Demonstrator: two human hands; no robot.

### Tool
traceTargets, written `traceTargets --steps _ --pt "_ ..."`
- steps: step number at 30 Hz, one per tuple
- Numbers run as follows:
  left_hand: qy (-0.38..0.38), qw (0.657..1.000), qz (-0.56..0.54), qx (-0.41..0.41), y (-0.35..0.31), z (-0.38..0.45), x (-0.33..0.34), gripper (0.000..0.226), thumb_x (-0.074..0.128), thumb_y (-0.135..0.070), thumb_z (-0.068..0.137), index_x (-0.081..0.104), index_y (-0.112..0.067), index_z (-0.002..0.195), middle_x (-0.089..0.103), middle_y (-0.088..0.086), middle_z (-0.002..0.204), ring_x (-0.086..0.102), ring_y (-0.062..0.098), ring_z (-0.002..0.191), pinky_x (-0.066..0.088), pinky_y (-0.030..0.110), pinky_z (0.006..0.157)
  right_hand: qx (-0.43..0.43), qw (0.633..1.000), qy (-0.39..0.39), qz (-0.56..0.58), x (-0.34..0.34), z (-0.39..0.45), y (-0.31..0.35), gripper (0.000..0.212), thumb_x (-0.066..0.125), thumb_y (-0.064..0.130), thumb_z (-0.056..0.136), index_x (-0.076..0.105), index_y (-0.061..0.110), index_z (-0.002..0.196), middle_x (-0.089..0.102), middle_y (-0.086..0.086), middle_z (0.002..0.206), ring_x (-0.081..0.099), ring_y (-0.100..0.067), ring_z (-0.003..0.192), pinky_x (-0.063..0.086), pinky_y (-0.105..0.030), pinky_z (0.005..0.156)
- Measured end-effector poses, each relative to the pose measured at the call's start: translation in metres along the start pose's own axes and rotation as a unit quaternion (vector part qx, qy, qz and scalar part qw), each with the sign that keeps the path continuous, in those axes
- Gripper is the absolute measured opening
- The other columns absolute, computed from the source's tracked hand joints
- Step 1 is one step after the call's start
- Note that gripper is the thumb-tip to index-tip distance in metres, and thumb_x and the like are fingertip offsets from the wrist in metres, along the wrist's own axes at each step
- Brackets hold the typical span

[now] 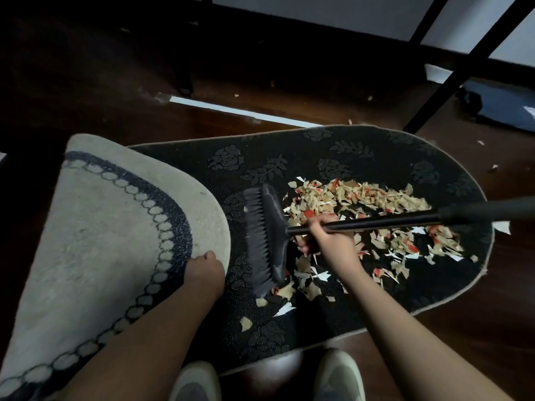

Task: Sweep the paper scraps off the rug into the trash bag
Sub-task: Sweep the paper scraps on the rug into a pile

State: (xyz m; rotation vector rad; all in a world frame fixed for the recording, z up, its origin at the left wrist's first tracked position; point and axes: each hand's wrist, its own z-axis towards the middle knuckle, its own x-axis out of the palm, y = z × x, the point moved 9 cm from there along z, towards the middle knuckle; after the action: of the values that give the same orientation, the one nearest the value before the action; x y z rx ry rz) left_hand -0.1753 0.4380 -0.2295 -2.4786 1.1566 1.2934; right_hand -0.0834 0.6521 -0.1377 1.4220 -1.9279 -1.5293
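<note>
A dark oval rug (304,157) with a rose pattern lies on the wooden floor. Its left part (110,233) is folded over, showing a pale underside with a dark scalloped line. My left hand (204,269) grips the folded edge. My right hand (327,237) holds the black handle of a broom low down, close to the head. The broom head (265,238) rests on the rug, bristles pointing left. A heap of tan, red and white paper scraps (373,204) lies on the rug's right half, to the right of the broom head. No trash bag is clearly seen.
Black metal furniture legs (451,82) cross the upper right. A dark grey bag-like object (503,108) lies on the floor at far right. A few stray scraps (502,227) sit on the floor beyond the rug. My two shoes (338,377) stand at the rug's near edge.
</note>
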Motion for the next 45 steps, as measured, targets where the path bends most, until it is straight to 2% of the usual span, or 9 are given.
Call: traceTargets --steps 9,18,23,30,34,37,40,43,45 --pt "-0.003 1.0 -0.001 0.0 0.0 0.0 0.0 0.039 0.042 -0.023 0.098 0.044 -0.012 0.134 0.039 0.01 0.135 0.048 0.024 0.122 0.04 0.032 0.097 -0.007 0.992 -0.129 -0.002 -0.097 -0.012 -0.006 0.017 0.05 0.017 0.098 0.064 0.009 0.102 0.071 -0.013 0.077 0.07 -0.011 0.058 0.055 -0.018 0.049" --pt "0.0 1.0 0.012 0.005 -0.006 -0.001 -0.002 0.04 0.042 -0.026 0.098 0.043 -0.012 0.135 0.039 0.009 0.135 0.048 0.023 0.123 0.04 0.032 0.096 -0.01 1.0 0.013 -0.001 -0.009 0.002 0.005 0.011 0.054 0.018 0.097 0.061 0.02 0.09 0.071 -0.01 0.072 0.066 -0.01 0.055 0.053 -0.019 0.049" --pt "-0.003 1.0 0.004 0.007 -0.008 -0.001 -0.002 0.038 0.042 -0.024 0.098 0.045 -0.012 0.133 0.041 0.009 0.133 0.049 0.024 0.121 0.041 0.032 0.095 0.053 0.997 -0.05 0.009 -0.051 0.005 -0.027 0.014 0.053 0.016 0.097 0.063 0.009 0.104 0.07 -0.008 0.074 0.066 -0.007 0.052 0.05 -0.016 0.043" --pt "-0.008 1.0 -0.006 0.018 -0.012 0.002 -0.002 0.038 0.042 -0.024 0.097 0.047 -0.013 0.133 0.043 0.008 0.131 0.049 0.024 0.122 0.043 0.034 0.096 0.006 0.993 -0.11 0.035 -0.103 -0.018 0.003 0.02 0.046 0.02 0.101 0.063 0.009 0.103 0.072 -0.007 0.068 0.069 -0.009 0.057 0.057 -0.02 0.051" --pt "-0.007 1.0 -0.006 0.015 -0.015 0.002 -0.003 0.039 0.044 -0.025 0.097 0.048 -0.012 0.133 0.043 0.008 0.131 0.05 0.025 0.121 0.043 0.035 0.096 0.014 0.999 -0.035 0.022 -0.057 -0.012 0.019 0.014 0.047 0.016 0.1 0.061 0.011 0.099 0.069 -0.007 0.069 0.064 -0.002 0.048 0.045 -0.01 0.04" --pt "-0.009 1.0 0.005 0.02 -0.016 0.001 -0.003 0.04 0.043 -0.026 0.097 0.047 -0.012 0.134 0.042 0.008 0.132 0.049 0.024 0.121 0.042 0.034 0.096 0.008 1.0 0.023 0.001 -0.016 0.0 0.01 0.011 0.051 0.013 0.098 0.06 0.014 0.091 0.069 -0.013 0.076 0.066 -0.006 0.053 0.055 -0.016 0.051" --pt "-0.011 1.0 0.009 0.023 -0.014 0.0 -0.002 0.04 0.045 -0.028 0.097 0.047 -0.012 0.134 0.043 0.008 0.132 0.05 0.024 0.121 0.042 0.033 0.095 0.035 0.999 -0.027 -0.019 -0.029 0.009 -0.007 0.01 0.054 0.018 0.097 0.061 0.021 0.091 0.07 -0.011 0.078 0.069 -0.014 0.061 0.059 -0.03 0.064" --pt "-0.008 1.0 0.005 0.02 -0.014 0.0 0.0 0.038 0.044 -0.026 0.097 0.048 -0.012 0.132 0.043 0.008 0.13 0.051 0.024 0.12 0.042 0.033 0.095 0.048 0.993 -0.096 -0.038 -0.069 0.006 -0.02 0.011 0.054 0.02 0.097 0.064 0.016 0.098 0.071 -0.005 0.078 0.069 -0.009 0.059 0.057 -0.026 0.053" --pt "-0.01 1.0 0.001 0.021 -0.014 0.001 -0.002 0.038 0.044 -0.025 0.097 0.048 -0.012 0.132 0.043 0.008 0.13 0.051 0.024 0.119 0.042 0.033 0.095 0.049 0.987 -0.14 -0.057 -0.095 0.001 -0.022 0.013 0.055 0.022 0.097 0.065 0.015 0.101 0.072 -0.005 0.085 0.072 -0.017 0.075 0.061 -0.036 0.068"
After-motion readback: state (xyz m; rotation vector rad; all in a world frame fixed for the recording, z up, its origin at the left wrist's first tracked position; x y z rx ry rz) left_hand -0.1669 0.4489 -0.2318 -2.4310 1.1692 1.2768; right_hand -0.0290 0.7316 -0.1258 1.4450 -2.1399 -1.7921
